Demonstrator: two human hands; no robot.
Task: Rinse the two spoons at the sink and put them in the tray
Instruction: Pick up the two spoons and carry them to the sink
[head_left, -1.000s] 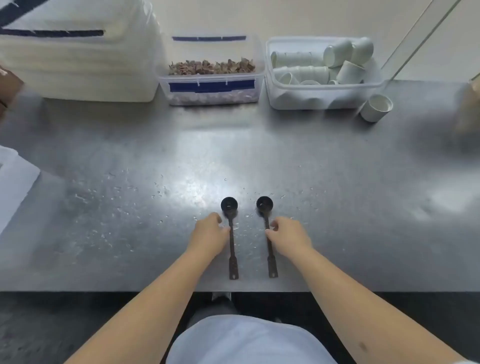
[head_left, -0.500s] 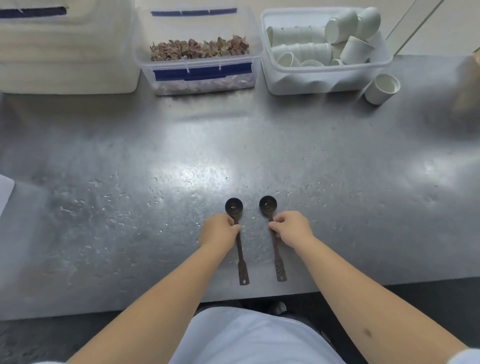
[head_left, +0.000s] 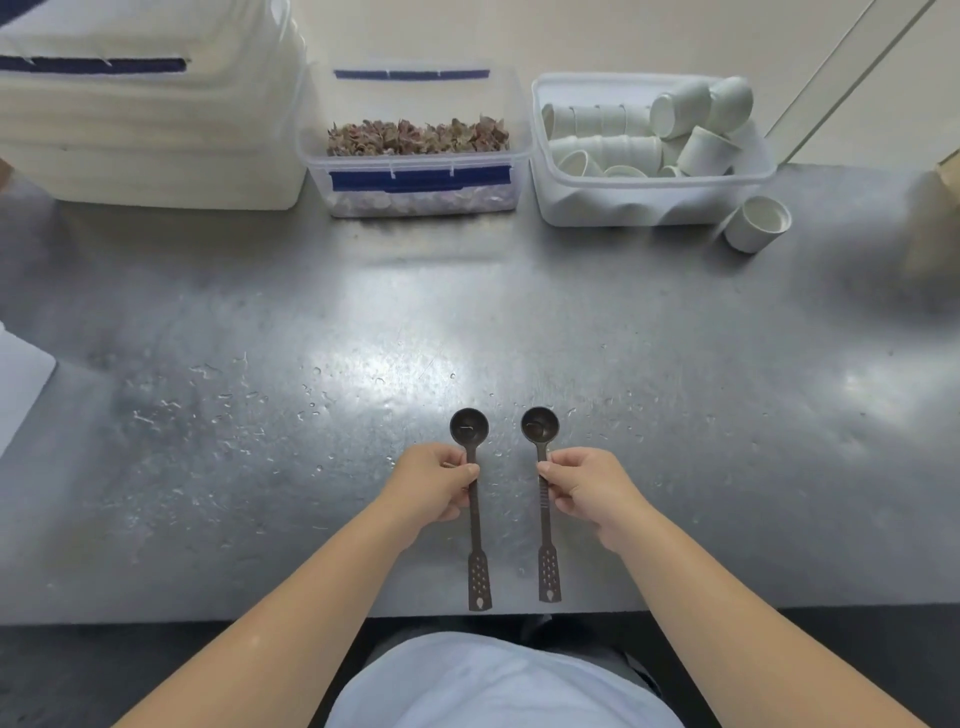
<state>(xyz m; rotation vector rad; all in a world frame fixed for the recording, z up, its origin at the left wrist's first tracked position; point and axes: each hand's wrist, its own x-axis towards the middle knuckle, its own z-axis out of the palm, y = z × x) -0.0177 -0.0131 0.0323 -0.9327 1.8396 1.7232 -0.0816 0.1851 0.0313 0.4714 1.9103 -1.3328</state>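
My left hand (head_left: 434, 488) is pinched on the stem of the left spoon (head_left: 471, 499), just below its bowl, thumb on top and fingers curled under. My right hand (head_left: 584, 488) grips the right spoon (head_left: 543, 493) the same way at the same height. Both spoons run lengthwise away from me: round dark bowls at the far end, flat perforated handle ends toward me, close to the near edge of the tabletop (head_left: 675, 364). They sit parallel, near each other but apart. I cannot tell whether they rest on the metal or are lifted just off it. Water drops speckle the tabletop around and left of my hands. Along the far edge stand a white bin (head_left: 150, 135), a clear box (head_left: 415, 156) of dried petals, and a tub (head_left: 649, 202) full of white cups, with one cup (head_left: 758, 223) lying beside it.
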